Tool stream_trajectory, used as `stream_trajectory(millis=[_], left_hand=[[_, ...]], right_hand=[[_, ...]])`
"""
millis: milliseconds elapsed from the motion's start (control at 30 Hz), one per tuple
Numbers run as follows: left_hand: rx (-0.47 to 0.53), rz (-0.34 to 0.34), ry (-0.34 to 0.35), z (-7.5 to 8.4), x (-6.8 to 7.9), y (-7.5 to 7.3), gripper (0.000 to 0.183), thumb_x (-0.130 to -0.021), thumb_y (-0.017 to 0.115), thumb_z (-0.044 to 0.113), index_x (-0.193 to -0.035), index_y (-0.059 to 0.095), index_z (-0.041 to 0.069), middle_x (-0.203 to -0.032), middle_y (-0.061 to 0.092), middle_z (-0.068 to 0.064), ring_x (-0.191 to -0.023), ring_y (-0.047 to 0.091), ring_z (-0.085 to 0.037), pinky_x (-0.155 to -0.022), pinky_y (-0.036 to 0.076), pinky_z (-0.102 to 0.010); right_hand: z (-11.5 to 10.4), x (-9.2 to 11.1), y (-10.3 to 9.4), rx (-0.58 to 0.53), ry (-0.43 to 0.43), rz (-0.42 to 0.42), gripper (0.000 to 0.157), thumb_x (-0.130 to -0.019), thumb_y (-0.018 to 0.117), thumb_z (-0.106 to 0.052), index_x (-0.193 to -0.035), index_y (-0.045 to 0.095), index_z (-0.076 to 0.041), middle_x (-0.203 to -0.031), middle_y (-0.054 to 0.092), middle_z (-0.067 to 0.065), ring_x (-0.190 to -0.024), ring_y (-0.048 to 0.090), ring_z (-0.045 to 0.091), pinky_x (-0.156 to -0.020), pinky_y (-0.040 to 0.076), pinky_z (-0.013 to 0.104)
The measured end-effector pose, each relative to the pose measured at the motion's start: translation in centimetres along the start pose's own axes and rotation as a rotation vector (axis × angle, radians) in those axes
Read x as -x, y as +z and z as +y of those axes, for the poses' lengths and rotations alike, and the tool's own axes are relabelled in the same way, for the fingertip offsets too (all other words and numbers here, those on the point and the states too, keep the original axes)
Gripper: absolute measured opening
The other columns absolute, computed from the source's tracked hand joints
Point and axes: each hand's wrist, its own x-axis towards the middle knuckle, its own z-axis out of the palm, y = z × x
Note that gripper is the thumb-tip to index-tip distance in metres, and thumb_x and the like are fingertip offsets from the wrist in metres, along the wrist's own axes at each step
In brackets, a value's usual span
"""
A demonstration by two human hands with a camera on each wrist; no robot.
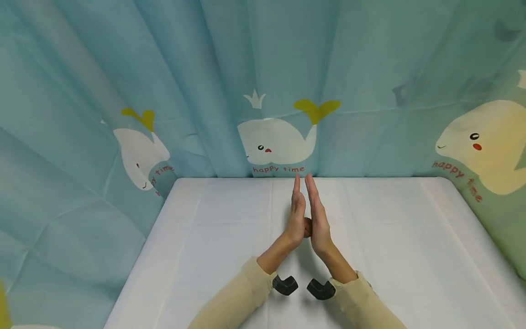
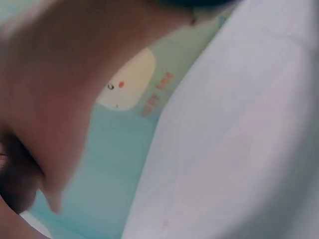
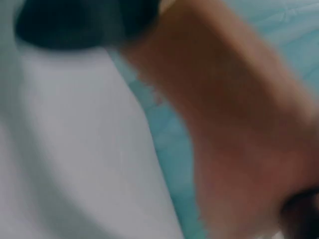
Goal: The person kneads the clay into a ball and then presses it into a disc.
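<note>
A small, round brown ball (image 1: 307, 227) sits between the two palms, near their heels. The left hand (image 1: 296, 218) presses it from one side with straight fingers pointing away over the table. From the other side the right hand (image 1: 318, 219) presses, also flat and straight-fingered. The fingertips of both hands come close together at the far end, with a narrow gap between the palms. In the left wrist view the ball (image 2: 19, 177) shows dark at the left edge, partly covered by the hands. The right wrist view shows only a dark bit of it (image 3: 301, 214) at the lower right corner.
A white table (image 1: 222, 219) lies beneath the hands. Light blue curtains (image 1: 283, 59) with printed whales hang behind and at both sides of it. Black curved mounts (image 1: 285, 285) stick out from both sleeve cuffs.
</note>
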Motion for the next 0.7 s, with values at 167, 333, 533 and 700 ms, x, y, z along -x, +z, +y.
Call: stream_trajectory(millis=[167,333,533,700], left_hand=[[0.048,-0.044,-0.028,0.4,1.0,0.6,0.062,-0.110,0.013,0.056,-0.166,-0.003,0.034,-0.171,0.007,0.000,-0.062,0.049,-0.006,-0.053,0.039,-0.021],[0.031,-0.024,0.015,1.0,1.5,1.1,0.062,-0.111,0.014,0.049,-0.167,-0.001,0.026,-0.171,0.000,0.011,-0.154,0.006,-0.007,-0.123,0.014,-0.042],[0.023,0.022,0.075,1.5,0.5,0.4,0.062,-0.111,0.013,0.048,-0.167,-0.002,0.026,-0.172,-0.002,0.005,-0.156,-0.002,-0.011,-0.125,0.003,-0.049],[-0.036,0.069,0.116,1.0,-1.0,-0.6,0.069,-0.110,0.013,0.055,-0.167,0.001,0.017,-0.173,0.001,-0.002,-0.157,0.001,-0.016,-0.125,0.004,-0.051]], right_hand=[[0.5,-0.9,-1.3,0.002,0.071,0.048,0.058,-0.112,0.010,-0.043,-0.167,0.011,-0.026,-0.172,0.007,-0.006,-0.156,0.001,0.008,-0.116,0.014,0.028],[1.3,-1.5,-2.2,0.021,0.068,0.072,0.058,-0.112,0.013,-0.045,-0.166,0.014,-0.026,-0.171,0.010,-0.009,-0.157,0.004,0.009,-0.123,-0.002,0.041],[1.9,-0.3,-1.0,0.025,0.064,0.018,0.057,-0.113,0.010,-0.042,-0.167,0.012,-0.024,-0.172,0.007,-0.007,-0.157,0.002,0.011,-0.124,0.003,0.036],[1.2,0.8,0.3,0.013,0.048,-0.036,0.056,-0.113,0.006,-0.036,-0.167,0.011,-0.023,-0.173,0.005,-0.005,-0.157,0.000,0.013,-0.119,0.015,0.023]])
